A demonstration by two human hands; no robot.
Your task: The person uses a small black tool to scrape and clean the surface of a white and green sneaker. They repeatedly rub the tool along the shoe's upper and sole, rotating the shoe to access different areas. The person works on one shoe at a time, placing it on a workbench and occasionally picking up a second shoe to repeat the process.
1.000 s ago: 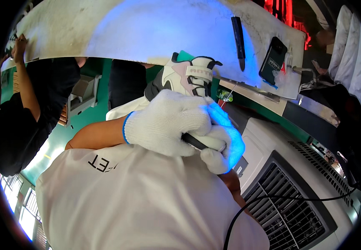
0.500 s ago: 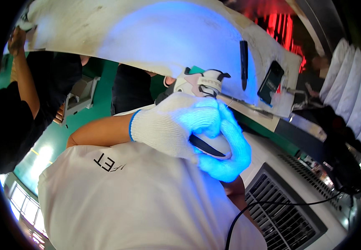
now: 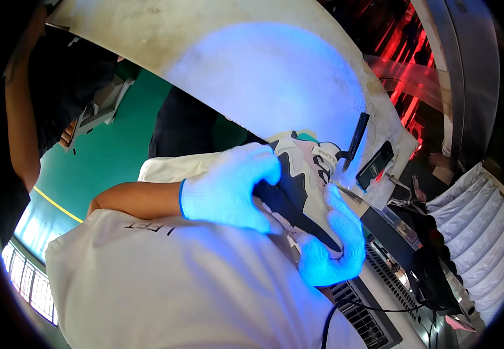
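Between my gloved hands is a sneaker (image 3: 307, 189) in white, pale pink and dark grey, with a teal patch near its collar. It lies tilted, its dark side strip facing up. My left hand (image 3: 228, 186), in a white knitted glove with a blue cuff, is closed on the shoe's left side, the thumb along the dark strip. My right hand (image 3: 339, 250), also gloved, curls round its lower right end with the fingers pressed on the edge. Bluish light falls on both gloves. The shoe's underside is hidden.
Ahead stretches a pale worktable (image 3: 263, 75) under a round blue light patch. A slim black tool (image 3: 358, 136) and a dark phone (image 3: 375, 166) lie near its right edge. A white ribbed hose (image 3: 478, 227) and a vented unit (image 3: 365, 314) with a black cable are at right. Another person's arm (image 3: 22, 116) shows at left.
The shoe has turned so more of its upper and dark side shows. My left hand has shifted left along it, and my right hand sits lower. The view has swung too.
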